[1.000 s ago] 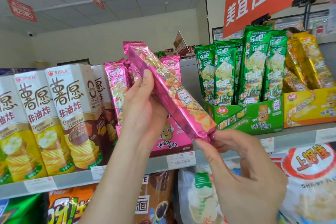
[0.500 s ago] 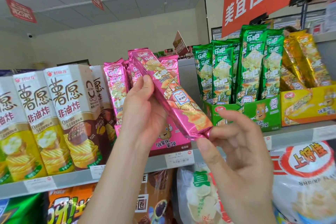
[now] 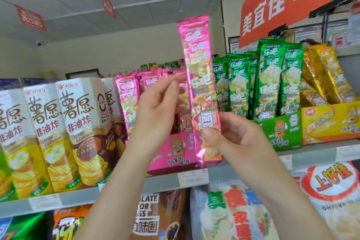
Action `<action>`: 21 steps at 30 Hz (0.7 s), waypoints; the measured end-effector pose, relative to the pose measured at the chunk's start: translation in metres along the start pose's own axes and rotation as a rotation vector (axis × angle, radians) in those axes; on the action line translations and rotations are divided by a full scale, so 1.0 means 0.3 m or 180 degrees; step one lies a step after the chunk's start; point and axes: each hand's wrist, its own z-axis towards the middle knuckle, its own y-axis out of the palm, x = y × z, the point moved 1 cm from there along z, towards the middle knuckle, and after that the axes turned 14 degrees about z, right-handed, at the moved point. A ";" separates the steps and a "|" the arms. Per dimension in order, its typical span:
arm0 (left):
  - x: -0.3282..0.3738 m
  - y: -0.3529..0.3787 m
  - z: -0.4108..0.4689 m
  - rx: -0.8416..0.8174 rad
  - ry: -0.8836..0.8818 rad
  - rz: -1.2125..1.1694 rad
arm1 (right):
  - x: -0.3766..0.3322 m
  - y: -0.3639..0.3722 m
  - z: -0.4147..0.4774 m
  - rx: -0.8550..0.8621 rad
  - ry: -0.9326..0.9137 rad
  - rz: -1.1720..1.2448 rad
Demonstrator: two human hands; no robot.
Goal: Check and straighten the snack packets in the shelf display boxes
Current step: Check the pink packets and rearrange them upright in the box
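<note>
Pink packet (image 3: 200, 84) is standing straight up in the air, out in front of the pink display box (image 3: 171, 154). Its lower end is pinched by the right hand (image 3: 233, 138), thumb flat across the front, other fingers wrapped round behind. Left hand (image 3: 155, 115) sits just left of it at about mid-height, fingers loose and uncurled, holding nothing. Too blurry to say if the tips actually touch the foil. It's a long narrow sleeve, shiny crinkly foil with flat crimped ends. To the right, green packets (image 3: 268, 78) stand in a green box (image 3: 280, 132) and gold packets (image 3: 327, 76) lean in a yellow box (image 3: 331, 122), all cardboard, on a grey shelf (image 3: 78, 198). Tall matte cartons (image 3: 81, 122) stand on the left.
</note>
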 end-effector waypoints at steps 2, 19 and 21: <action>-0.031 -0.025 -0.043 -0.0145 0.0508 0.1692 | -0.003 -0.012 0.017 0.0103 -0.0054 -0.0015; -0.033 -0.098 -0.103 -0.1835 0.0507 0.2992 | -0.009 0.029 0.162 0.0300 0.0046 0.0033; -0.036 -0.108 -0.100 -0.1838 0.0487 0.2968 | -0.002 0.041 0.181 0.0248 0.0009 -0.0052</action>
